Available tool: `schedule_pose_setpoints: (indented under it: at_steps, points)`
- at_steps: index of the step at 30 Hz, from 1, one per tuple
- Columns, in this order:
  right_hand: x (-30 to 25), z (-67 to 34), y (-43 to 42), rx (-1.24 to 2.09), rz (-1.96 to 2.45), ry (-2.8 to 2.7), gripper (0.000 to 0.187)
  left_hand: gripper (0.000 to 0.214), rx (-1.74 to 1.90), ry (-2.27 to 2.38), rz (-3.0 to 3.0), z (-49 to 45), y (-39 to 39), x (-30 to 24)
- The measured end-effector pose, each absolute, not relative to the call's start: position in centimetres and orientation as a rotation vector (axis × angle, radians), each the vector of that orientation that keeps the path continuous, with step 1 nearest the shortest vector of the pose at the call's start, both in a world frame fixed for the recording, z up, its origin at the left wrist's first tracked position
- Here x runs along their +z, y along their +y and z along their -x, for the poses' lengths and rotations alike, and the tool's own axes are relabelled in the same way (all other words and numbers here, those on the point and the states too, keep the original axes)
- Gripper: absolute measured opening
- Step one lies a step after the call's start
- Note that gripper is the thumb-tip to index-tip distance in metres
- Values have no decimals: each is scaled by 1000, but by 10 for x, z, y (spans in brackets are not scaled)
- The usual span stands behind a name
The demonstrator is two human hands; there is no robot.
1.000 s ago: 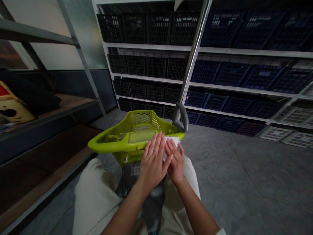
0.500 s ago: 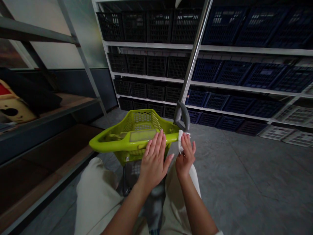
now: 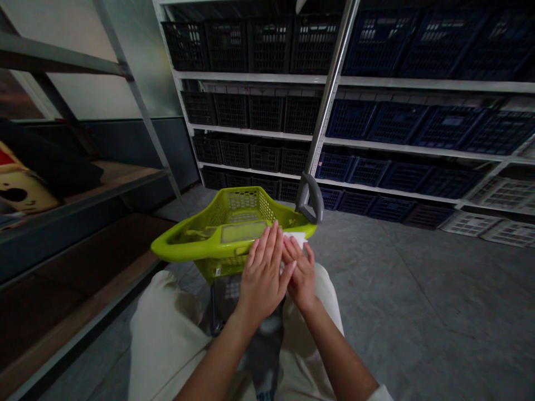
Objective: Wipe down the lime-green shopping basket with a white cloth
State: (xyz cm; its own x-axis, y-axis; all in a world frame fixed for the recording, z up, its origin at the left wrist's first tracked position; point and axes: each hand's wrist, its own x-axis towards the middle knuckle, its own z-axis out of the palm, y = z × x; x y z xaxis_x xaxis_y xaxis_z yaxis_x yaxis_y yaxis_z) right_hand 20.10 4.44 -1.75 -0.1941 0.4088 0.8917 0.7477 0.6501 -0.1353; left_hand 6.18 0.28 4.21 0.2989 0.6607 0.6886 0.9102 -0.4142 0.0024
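In front of my knees stands a lime-green plastic shopping cart (image 3: 184,250) with a perforated basket and a thick rounded handlebar. My left hand (image 3: 264,275) lies on the middle of that handlebar, fingers straight and side by side, nothing visible in it. Close beside it, my right hand (image 3: 301,278) presses a thin white wipe (image 3: 297,238) against the bar; its fingertips are near the left hand's thumb and fingers. Part of the wipe is covered by the right fingers. A grey loop-shaped piece (image 3: 312,197) rises at the cart's right end.
Black crates (image 3: 267,111) and blue crates (image 3: 397,122) line white shelves behind the cart, with white crates (image 3: 472,225) lower right. A metal post (image 3: 330,92) slants up between them. At left, a rack (image 3: 137,181) holds a yellow cartoon-faced item (image 3: 27,192). Grey floor (image 3: 401,317) extends rightward.
My right hand has slid left along the handlebar with the white wipe, from the right end to beside my left hand. The left hand stays in place.
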Motion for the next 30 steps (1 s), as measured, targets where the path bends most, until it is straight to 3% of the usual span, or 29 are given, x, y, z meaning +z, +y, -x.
schedule_pose_setpoints:
  at_steps: [7,13,18,24,30]
  points:
    - [-18,-210,50,-326,984,-1458,63,70,-869,-1413,2178,-62,3,43]
    - [-21,-202,42,-355,884,-1864,58,70,-871,-1405,2166,-62,3,42]
    - [-16,-204,49,-335,977,-1478,62,70,-884,-1405,2177,-62,2,43]
    - [-18,-197,41,-371,921,-1828,58,69,-877,-1404,2164,-62,2,43]
    - [-21,-200,48,-355,1029,-1447,61,70,-884,-1403,2180,-61,1,44]
